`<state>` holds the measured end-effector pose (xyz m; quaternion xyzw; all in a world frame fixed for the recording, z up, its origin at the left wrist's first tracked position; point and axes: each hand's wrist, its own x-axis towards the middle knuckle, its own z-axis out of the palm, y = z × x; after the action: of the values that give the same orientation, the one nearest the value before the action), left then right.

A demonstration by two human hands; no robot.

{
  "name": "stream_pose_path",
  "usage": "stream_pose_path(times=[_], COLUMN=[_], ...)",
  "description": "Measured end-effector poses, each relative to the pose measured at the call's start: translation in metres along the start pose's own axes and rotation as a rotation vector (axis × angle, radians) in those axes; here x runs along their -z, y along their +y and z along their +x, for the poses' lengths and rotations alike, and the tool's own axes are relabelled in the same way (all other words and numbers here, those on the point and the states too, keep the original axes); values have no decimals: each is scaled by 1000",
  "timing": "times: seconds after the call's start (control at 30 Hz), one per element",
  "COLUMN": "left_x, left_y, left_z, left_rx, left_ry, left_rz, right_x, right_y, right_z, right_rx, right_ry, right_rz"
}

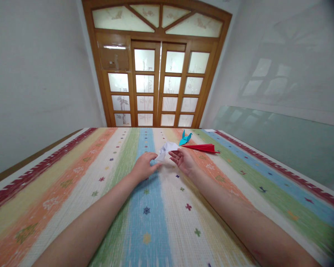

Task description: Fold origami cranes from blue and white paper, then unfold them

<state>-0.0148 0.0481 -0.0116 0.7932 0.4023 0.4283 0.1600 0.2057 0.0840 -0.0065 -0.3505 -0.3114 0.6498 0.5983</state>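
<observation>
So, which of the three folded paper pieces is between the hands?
The white paper piece; both hands touch it. The blue one and the red one lie beyond, untouched.

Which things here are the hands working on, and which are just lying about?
In hand:
- white paper, pinched between left hand and right hand

Lying about:
- blue paper figure, beyond the hands, apart from them
- red paper plane, flat on the striped cloth, right of the white paper
- wooden door behind
</observation>
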Motion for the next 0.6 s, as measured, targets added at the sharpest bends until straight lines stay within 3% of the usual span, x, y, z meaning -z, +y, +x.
stream_pose_path(times=[0.17, 0.33, 0.6], left_x=[2, 4, 7], left_y=[-8, -24, -36], left_z=[3, 9, 12], left_rx=[160, 336, 507], left_ry=[100, 184, 195], left_rz=[-78, -295, -543], right_x=[-2, 5, 5], right_y=[0, 0, 2], right_z=[-2, 1, 0], right_rx=[-20, -47, -57], right_ry=[1, 21, -26], right_rz=[-2, -48, -78])
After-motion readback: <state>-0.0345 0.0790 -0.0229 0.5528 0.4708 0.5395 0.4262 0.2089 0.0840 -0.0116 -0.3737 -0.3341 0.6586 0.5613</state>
